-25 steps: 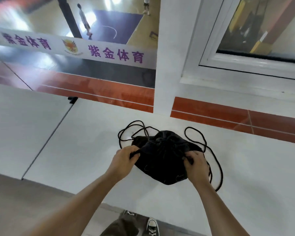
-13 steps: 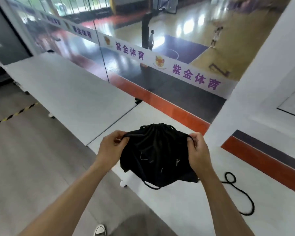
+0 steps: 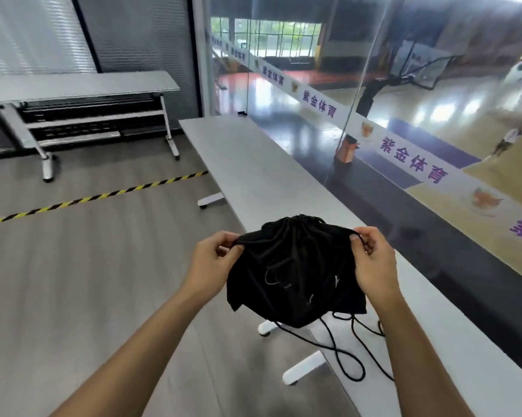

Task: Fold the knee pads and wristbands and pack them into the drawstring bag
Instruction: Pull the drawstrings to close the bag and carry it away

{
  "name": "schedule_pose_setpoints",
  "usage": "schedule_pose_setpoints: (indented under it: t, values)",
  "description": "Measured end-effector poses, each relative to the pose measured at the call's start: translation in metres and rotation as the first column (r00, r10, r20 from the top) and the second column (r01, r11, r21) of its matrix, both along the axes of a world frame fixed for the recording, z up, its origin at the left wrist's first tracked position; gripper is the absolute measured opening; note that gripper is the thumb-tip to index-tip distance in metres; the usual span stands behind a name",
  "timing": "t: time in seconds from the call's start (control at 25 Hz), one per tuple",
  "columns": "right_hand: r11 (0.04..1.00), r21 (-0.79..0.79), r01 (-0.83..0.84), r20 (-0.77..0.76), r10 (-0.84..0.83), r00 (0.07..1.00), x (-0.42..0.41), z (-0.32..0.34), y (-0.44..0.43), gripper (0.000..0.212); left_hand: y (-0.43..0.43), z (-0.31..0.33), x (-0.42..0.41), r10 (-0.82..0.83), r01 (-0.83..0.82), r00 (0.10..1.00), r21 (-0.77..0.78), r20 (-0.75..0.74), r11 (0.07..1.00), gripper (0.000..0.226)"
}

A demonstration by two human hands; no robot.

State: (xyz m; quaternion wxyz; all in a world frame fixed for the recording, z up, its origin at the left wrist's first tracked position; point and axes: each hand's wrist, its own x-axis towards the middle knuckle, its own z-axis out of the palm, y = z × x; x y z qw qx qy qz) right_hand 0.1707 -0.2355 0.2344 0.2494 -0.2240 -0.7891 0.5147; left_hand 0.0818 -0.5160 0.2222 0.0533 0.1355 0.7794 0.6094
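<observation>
A black drawstring bag (image 3: 296,272) hangs in the air in front of me, its mouth gathered at the top. My left hand (image 3: 213,260) pinches the bag's upper left edge. My right hand (image 3: 374,263) grips the upper right edge together with a cord. Black drawstring cords (image 3: 344,356) trail from under the bag down onto the white table (image 3: 253,167). No knee pads or wristbands are in sight; whatever is inside the bag is hidden.
The long white table runs along a glass wall (image 3: 374,145) on my right. Its white legs (image 3: 302,371) stick out over the grey floor. A second folding table (image 3: 73,88) stands at the back left. Yellow-black tape (image 3: 97,197) crosses the floor.
I lifted the bag off the table with both hands and hold it raised. My view swung left, from the wall by the table to the room and the table's far end.
</observation>
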Motion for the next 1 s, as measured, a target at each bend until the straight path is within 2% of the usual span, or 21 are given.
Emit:
schedule_pose_setpoints:
  t: [0.16,0.32,0.48,0.68,0.88,1.0]
  values:
    - [0.994,-0.005,-0.11,0.006,0.11,0.994,-0.108,-0.007,-0.068,0.009,-0.079,0.0,-0.069,0.14,-0.141,0.989,0.006,0.057,0.99,0.015]
    - [0.97,-0.045,-0.24,0.003,0.241,0.971,-0.22,-0.024,-0.127,0.013,-0.142,-0.013,-0.138,0.323,-0.334,0.935,0.054,0.146,0.941,0.015]
    - [0.929,-0.114,-0.353,-0.02,0.353,0.935,-0.334,-0.039,-0.179,0.023,-0.189,-0.023,-0.222,0.473,-0.478,0.872,0.015,0.126,0.878,0.017]
    - [0.867,-0.205,-0.455,-0.002,0.464,0.886,-0.488,-0.046,-0.241,0.016,-0.236,-0.015,-0.339,0.617,-0.616,0.78,-0.049,0.101,0.786,0.015]
    - [0.809,-0.201,-0.553,0.028,0.569,0.822,-0.642,-0.047,-0.313,0.011,-0.296,-0.013,-0.459,0.718,-0.719,0.687,-0.037,0.109,0.694,0.013]
    - [0.787,-0.172,-0.593,0.025,0.605,0.796,-0.738,-0.049,-0.363,0.011,-0.344,-0.02,-0.543,0.742,-0.746,0.663,-0.007,0.098,0.666,0.015]
